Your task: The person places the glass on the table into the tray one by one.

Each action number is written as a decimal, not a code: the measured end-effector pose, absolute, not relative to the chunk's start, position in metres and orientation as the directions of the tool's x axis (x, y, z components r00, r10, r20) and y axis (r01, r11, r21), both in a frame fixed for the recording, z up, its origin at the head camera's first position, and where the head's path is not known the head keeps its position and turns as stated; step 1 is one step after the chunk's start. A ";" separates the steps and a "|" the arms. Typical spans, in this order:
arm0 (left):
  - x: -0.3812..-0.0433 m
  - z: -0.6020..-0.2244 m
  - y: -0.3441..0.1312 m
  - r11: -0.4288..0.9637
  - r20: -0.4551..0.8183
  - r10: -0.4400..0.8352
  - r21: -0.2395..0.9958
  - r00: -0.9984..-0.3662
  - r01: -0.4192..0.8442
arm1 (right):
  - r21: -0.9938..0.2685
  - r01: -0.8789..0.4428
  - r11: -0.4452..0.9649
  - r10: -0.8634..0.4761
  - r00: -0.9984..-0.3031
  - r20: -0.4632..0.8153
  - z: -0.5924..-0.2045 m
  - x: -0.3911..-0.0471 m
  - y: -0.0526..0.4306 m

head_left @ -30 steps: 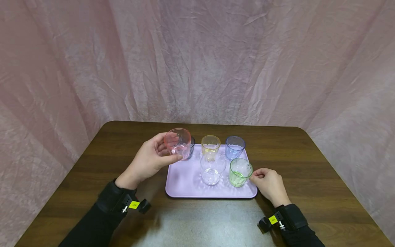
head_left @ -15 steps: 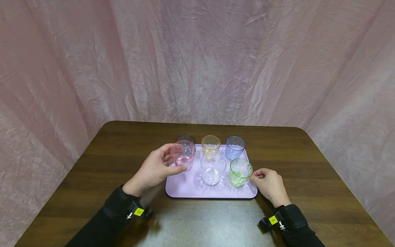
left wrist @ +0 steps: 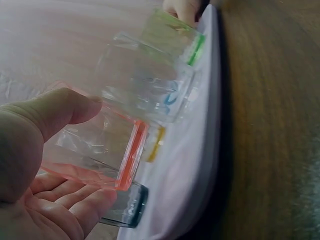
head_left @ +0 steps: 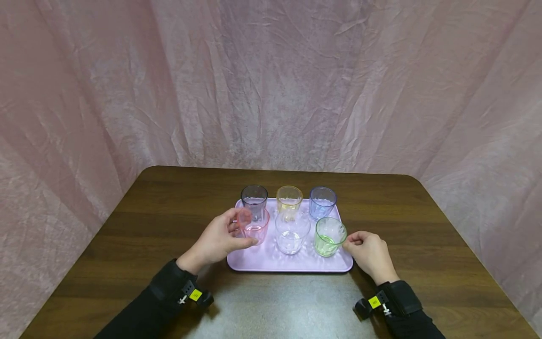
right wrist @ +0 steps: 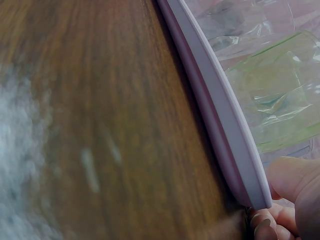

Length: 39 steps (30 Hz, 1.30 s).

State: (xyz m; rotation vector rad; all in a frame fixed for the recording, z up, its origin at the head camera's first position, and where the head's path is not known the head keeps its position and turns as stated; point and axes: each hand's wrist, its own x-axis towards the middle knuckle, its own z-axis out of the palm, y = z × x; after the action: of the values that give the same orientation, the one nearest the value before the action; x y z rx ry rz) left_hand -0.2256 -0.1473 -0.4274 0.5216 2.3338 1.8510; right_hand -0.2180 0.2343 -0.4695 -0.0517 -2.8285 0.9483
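Observation:
My left hand grips a pink glass over the front left part of a lilac tray. In the left wrist view, thumb and fingers lie on opposite sides of the pink glass; whether its base touches the tray cannot be told. My right hand pinches the tray's right rim near the front corner, beside a green glass. In the right wrist view the thumb is inside the rim and fingers are outside. A clear glass stands between the pink and green ones.
Along the tray's back stand a dark grey glass, a yellow glass and a blue glass. The tray lies on a brown wooden table. Behind the table hangs a pink curtain.
My left hand has brought the pink glass down, nearer and slightly right, from beside the grey glass to in front of it. My right hand has stayed at the tray's rim.

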 end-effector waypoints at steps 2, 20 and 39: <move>-0.226 -0.431 -0.147 0.203 0.119 0.336 0.960 -0.934 0.195 | -0.601 -0.020 0.799 0.082 -0.986 0.142 -0.470 -0.218 0.234; -0.213 -0.430 -0.142 0.202 0.105 0.353 0.962 -0.930 0.185 | -0.605 -0.021 0.796 0.084 -0.986 0.144 -0.469 -0.218 0.234; -0.221 -0.450 -0.148 0.268 0.078 0.341 0.947 -0.937 0.176 | -0.607 -0.016 0.794 0.087 -0.986 0.140 -0.469 -0.217 0.234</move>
State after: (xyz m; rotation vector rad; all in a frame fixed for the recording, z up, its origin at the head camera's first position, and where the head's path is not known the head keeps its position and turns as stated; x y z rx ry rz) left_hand -0.2215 -0.1477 -0.4500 0.4900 2.3860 1.7520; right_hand -0.2171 0.2340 -0.4687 -0.0565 -2.8219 0.9573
